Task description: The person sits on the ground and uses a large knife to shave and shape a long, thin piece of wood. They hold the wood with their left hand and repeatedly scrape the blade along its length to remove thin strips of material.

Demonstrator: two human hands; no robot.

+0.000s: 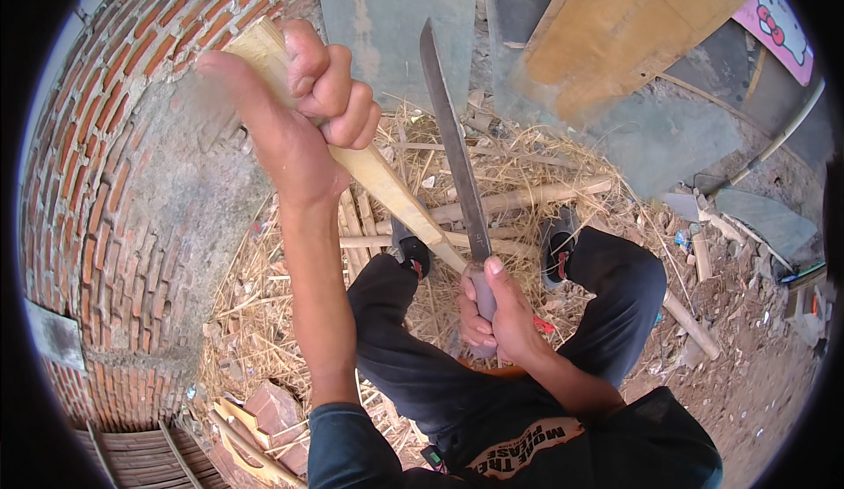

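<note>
My left hand (303, 142) is raised at the upper left, fingers wrapped round the thick end of a pale, tapered piece of wood (391, 192). The wood slants down to the right, and its thin end comes close to the machete's handle; whether they touch I cannot tell. Low in the middle, my right hand (512, 315) grips the handle of a machete (459, 155), thumb along its upper part. The long dark blade points up and away, tip leaning slightly left, and stands to the right of the wood.
A brick wall (114, 181) rises close on the left. Between my feet lie straw and wood shavings (527, 151) with several sticks (536, 195). Sheets, a brown board (633, 23) and a pink panel (778, 32) lean at the back. Rubble covers the dirt at right.
</note>
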